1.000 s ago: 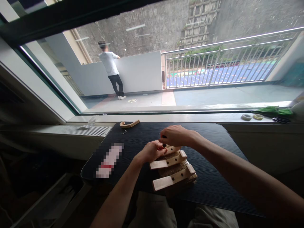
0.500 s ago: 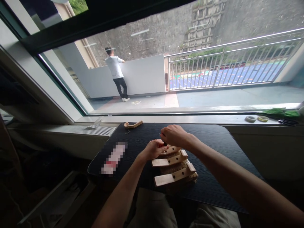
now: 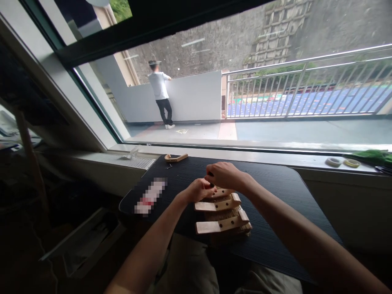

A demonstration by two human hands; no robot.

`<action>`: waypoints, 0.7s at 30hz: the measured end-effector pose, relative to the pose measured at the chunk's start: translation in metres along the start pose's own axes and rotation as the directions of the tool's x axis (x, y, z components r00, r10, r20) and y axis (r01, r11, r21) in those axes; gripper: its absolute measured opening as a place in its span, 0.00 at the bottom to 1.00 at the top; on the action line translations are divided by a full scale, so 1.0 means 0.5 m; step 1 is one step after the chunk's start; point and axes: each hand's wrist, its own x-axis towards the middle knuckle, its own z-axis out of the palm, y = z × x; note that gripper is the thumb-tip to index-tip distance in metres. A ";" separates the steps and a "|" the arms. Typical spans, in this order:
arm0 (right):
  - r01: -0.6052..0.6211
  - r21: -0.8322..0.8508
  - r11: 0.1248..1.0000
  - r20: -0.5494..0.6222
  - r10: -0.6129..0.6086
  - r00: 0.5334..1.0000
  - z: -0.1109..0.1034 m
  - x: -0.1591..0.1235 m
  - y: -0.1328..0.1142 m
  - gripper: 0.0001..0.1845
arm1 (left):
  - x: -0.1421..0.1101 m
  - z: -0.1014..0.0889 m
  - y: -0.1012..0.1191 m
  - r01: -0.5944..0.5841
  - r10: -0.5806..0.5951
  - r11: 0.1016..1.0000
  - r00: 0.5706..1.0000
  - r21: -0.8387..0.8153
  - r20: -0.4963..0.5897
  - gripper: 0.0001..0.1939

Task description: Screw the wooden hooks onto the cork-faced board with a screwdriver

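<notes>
My right hand [image 3: 225, 173] is closed, knuckles up, round a dark screwdriver [image 3: 210, 174] that is mostly hidden by the fingers. Just below it, my left hand [image 3: 197, 190] pinches at the tool's lower end; what exactly lies between its fingertips is hidden. Both hands are over the farthest wooden hook [image 3: 225, 191], partly covered by them. Nearer to me, a middle wooden hook [image 3: 219, 205] and a near wooden hook [image 3: 222, 224] lie across a rough brown wooden board [image 3: 245, 231]. Each shows two dark holes.
Another wooden hook [image 3: 177, 158] lies at the table's far left, with small screws [image 3: 169, 166] beside it. A blurred pink-and-white item [image 3: 151, 197] is on the black table [image 3: 275, 212]. Tape rolls [image 3: 333, 162] and a green cloth [image 3: 372, 158] rest on the sill. Outside the window stands a person [image 3: 161, 92].
The view has shifted a little to the left. My right hand has turned slightly round the screwdriver; the left stays pinched at the same spot on the far hook.
</notes>
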 end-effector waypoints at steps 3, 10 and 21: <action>0.045 -0.009 0.999 0.008 -0.044 0.999 -0.010 0.002 0.002 0.13 | 0.001 0.002 0.002 0.003 -0.003 1.000 1.000 0.007 0.017 0.14; -0.043 -0.084 0.995 0.002 0.044 0.999 0.025 -0.002 -0.004 0.15 | 0.004 0.005 0.008 0.016 -0.016 1.000 0.999 0.003 0.040 0.15; 0.070 -0.123 0.990 0.065 -0.062 0.996 0.016 0.003 -0.021 0.09 | -0.001 -0.004 0.003 -0.053 0.048 0.996 0.997 0.074 0.066 0.12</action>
